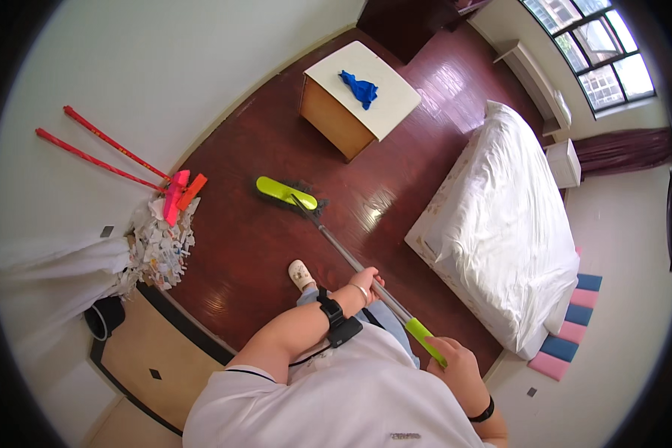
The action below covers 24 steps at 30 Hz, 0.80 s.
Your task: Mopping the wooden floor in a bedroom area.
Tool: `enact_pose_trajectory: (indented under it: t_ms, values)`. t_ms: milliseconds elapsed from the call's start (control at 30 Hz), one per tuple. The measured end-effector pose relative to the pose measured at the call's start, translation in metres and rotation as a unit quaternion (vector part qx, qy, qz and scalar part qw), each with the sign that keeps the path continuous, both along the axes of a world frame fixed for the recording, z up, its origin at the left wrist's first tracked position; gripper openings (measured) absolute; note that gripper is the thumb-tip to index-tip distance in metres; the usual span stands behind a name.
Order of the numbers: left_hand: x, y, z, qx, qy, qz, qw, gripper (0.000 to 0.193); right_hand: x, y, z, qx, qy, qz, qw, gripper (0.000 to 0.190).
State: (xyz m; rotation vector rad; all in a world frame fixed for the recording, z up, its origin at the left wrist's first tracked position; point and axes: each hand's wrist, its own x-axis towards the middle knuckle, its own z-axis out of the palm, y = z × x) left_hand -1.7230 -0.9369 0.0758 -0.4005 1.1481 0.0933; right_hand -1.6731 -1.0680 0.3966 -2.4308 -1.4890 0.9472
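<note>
A long mop or floor duster with a lime-green head (280, 191) and dark grey fringe rests on the reddish-brown floor ahead of me. Its metal pole (339, 245) slants back towards my body. Around the lower part of the pole is my left hand (368, 284), with a bracelet at the wrist. My right hand (455, 364) grips the lime-green handle (424, 339) at the pole's end, close to my shirt. Part of that handle is covered by the fingers.
A white-topped cabinet (392, 106) bears a blue cloth (360, 89). To the right stands a bed with white bedding (498, 224). At left, a heap of scraps (165, 252) lies beside a pink broom (175, 196) and an orange-red dustpan (192, 192) against the wall.
</note>
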Motion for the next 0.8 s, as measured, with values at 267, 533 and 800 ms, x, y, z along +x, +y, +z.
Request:
enact_pose_trajectory:
  t_ms: [267, 533, 800]
  values:
    - [-0.011, 0.005, -0.012, -0.011, 0.068, -0.014, 0.998, 0.013, 0.011, -0.016, -0.047, 0.081, -0.079, 0.154, 0.982, 0.027]
    - [0.002, 0.055, 0.013, -0.051, -0.012, 0.064, 0.997, 0.023, 0.054, 0.049, -0.035, 0.171, -0.062, 0.320, 0.930, 0.026]
    - [0.014, 0.188, 0.038, -0.002, -0.209, 0.366, 0.907, 0.035, 0.113, 0.219, -0.021, 0.337, 0.052, 0.283, 0.897, 0.027]
